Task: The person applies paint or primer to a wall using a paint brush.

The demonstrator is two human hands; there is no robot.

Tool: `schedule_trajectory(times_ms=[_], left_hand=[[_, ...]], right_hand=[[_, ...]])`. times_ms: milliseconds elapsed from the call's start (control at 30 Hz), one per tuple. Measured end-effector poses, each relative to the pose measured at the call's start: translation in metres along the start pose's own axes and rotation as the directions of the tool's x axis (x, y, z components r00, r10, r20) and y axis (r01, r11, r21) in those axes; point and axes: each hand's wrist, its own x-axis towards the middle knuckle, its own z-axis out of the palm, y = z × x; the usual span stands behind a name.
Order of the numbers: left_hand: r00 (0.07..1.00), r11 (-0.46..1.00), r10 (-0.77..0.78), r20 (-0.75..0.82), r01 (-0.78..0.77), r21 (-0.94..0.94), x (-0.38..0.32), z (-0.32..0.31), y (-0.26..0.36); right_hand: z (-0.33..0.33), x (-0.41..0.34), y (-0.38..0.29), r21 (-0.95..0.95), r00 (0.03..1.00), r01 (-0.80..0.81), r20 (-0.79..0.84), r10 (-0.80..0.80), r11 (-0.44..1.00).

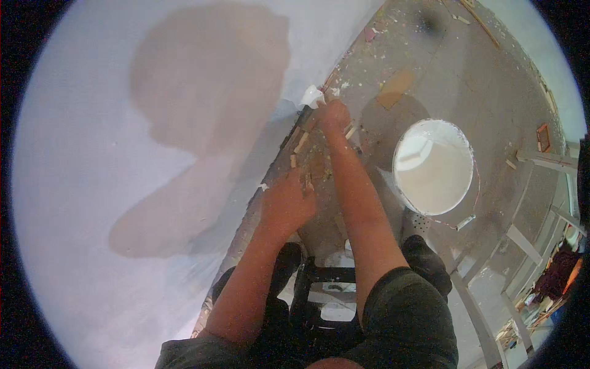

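Note:
My right hand [335, 115] reaches to the foot of the white wall [92, 161], its fingers at a small white scrap [313, 97], perhaps paper or a plaster-covered piece; whether they grip it is unclear. Nearer to me, my left hand [289, 198] is beside the wall's lower edge, fingers pointing away; whether it holds anything cannot be told. Beyond its fingertips, short wood scraps [301, 142] lie along the wall. To the right of my right forearm stands a white bucket [471, 159] holding a pale liquid, with a wire handle and grip hanging down its side.
Debris and white splashes mark the floor [488, 106]. A black stool [299, 295] stands between my legs. At the right are a pale ladder-like frame [477, 313], a small orange frame [544, 138] and a heap of mixed items [555, 276]. A long strip [481, 23] lies far off.

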Motion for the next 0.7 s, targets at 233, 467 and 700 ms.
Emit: schedule_trajectory(times_ms=[233, 467, 700], left_hand=[[1.0, 1.0, -0.028, 0.012, 0.028, -0.012, 0.003, -0.003, -0.009], [1.0, 1.0, 0.015, -0.006, -0.015, -0.017, 0.012, 0.001, -0.013], [0.996, 1.0, -0.018, 0.087, 0.019, -0.016, 0.015, -0.006, -0.007]], right_hand=[[0.028, -0.01, 0.015, -0.084, 0.985, 0.086, -0.143, -0.098, 0.993], [0.026, -0.001, -0.008, -0.071, 0.999, 0.027, -0.02, -0.028, 0.997], [-0.044, -0.005, -0.036, 0.065, 0.998, 0.015, -0.069, -0.011, 0.998]])
